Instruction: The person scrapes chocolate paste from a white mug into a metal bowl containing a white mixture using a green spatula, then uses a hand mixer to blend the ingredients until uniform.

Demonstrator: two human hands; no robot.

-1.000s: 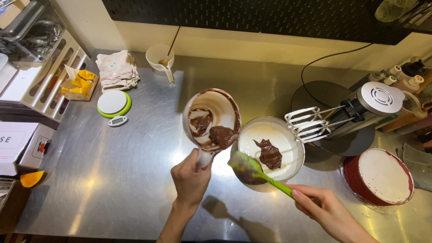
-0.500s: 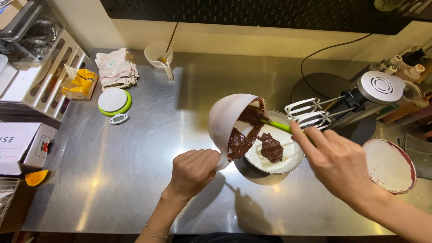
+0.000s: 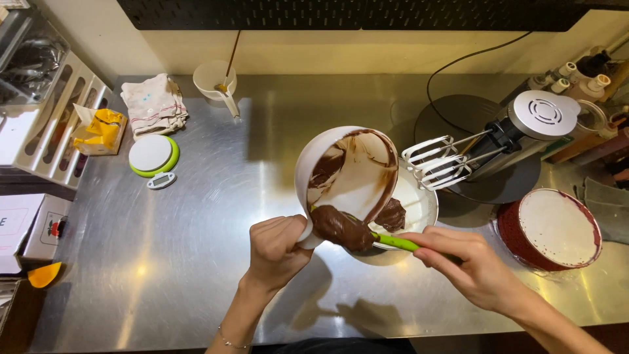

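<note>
My left hand [image 3: 278,249] grips the handle of a small white saucepan [image 3: 347,174], tilted on its side over a white bowl [image 3: 416,203]. Brown chocolate paste [image 3: 341,228] hangs at the pan's lower lip, and more of it lies in the bowl. My right hand [image 3: 468,265] holds a green spatula [image 3: 396,242] whose blade is buried in the paste at the pan's edge. The bowl stands on the steel counter [image 3: 196,262].
A hand mixer [image 3: 498,141] with bare beaters lies right of the bowl on a dark round mat. A red-rimmed round tin [image 3: 550,229] sits far right. At the left are a green-edged scale [image 3: 152,157], a folded cloth [image 3: 154,105], a cup with a stick [image 3: 215,80].
The pan has tipped further over the bowl. My right hand came down to the near side and the spatula has dragged the chocolate paste down to the pan's lip.
</note>
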